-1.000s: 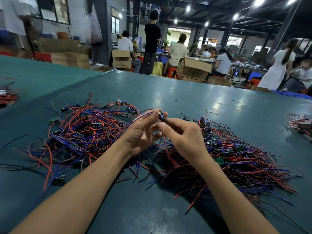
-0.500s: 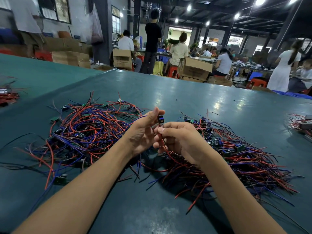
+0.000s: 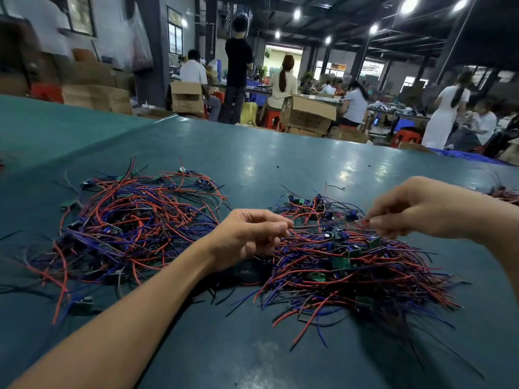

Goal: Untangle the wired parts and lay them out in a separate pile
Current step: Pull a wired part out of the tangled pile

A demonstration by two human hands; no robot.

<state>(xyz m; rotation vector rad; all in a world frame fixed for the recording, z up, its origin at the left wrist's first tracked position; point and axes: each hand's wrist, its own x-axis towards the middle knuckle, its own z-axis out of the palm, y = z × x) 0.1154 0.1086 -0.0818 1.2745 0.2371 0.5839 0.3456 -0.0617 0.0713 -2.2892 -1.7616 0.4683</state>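
**A:** Which hand is doing what here?

**B:** The left hand (image 3: 250,234) is hovering between the two heaps. Its fingers are curling in, with thumb and forefinger pinching one end of a thin wire (image 3: 314,226). The right hand (image 3: 415,209) is reaching in from the far right, fingertips narrowing to a pinch on the other end of that wire, where a bit of red insulation is showing.

**A:** So the wire is running between them?

**B:** Yes, it is stretching nearly level from one pinch to the other, just above the right pile (image 3: 351,279). Whether a board is hanging from it I cannot tell, since the view is blurring there.

**A:** And the heaps themselves?

**B:** Both are lying on the green table (image 3: 280,164). The left pile (image 3: 132,228) is sprawling in loose red and blue loops, with small parts dotting its edge. The right pile is sitting denser, its wires fanning toward the near right, with small green boards (image 3: 344,262) showing among them. The two are lying near each other, a narrow strip of table separating them under the left wrist.

**A:** Behind the table?

**B:** People (image 3: 282,80) are sitting and standing at benches, with open cardboard boxes (image 3: 309,115) standing beside them.
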